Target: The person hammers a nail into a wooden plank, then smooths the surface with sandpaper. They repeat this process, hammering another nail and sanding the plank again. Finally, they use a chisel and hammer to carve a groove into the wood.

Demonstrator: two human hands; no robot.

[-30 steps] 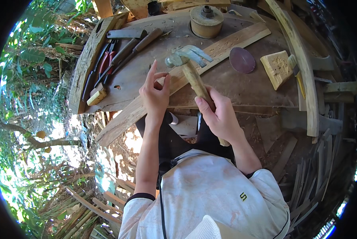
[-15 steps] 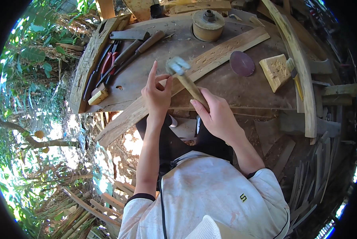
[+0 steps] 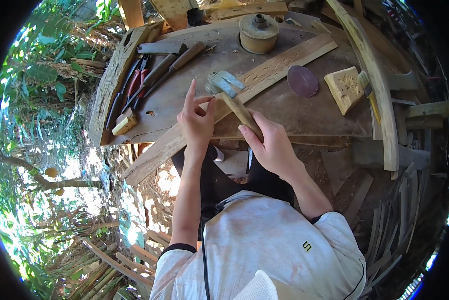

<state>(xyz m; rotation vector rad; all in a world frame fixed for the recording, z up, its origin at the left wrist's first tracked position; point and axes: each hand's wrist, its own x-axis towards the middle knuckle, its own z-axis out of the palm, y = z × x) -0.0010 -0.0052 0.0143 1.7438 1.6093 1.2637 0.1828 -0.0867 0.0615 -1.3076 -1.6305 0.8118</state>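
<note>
My right hand [image 3: 268,147] is closed around the wooden handle of a claw hammer [image 3: 227,85], whose pale metal head is over a long wooden plank [image 3: 297,55] pocked with small holes. My left hand [image 3: 197,117] is beside the hammer head, index finger raised, thumb pinched with the other fingers; what they hold, if anything, is too small to make out. The plank lies diagonally across a brown wooden worktop [image 3: 254,122] and runs past its front edge.
Pliers [image 3: 137,82], a blade [image 3: 159,47] and wooden-handled tools [image 3: 187,55] lie left. A round lidded wooden block [image 3: 258,37] stands at the back. A purple oval disc [image 3: 302,82], wood block [image 3: 345,90] and curved branch [image 3: 384,115] are right. Loose strips [image 3: 402,210] lie lower right.
The hammer head has swung down and to the left toward my left fingers, blurring midway. My left hand stays in almost the same place and pose.
</note>
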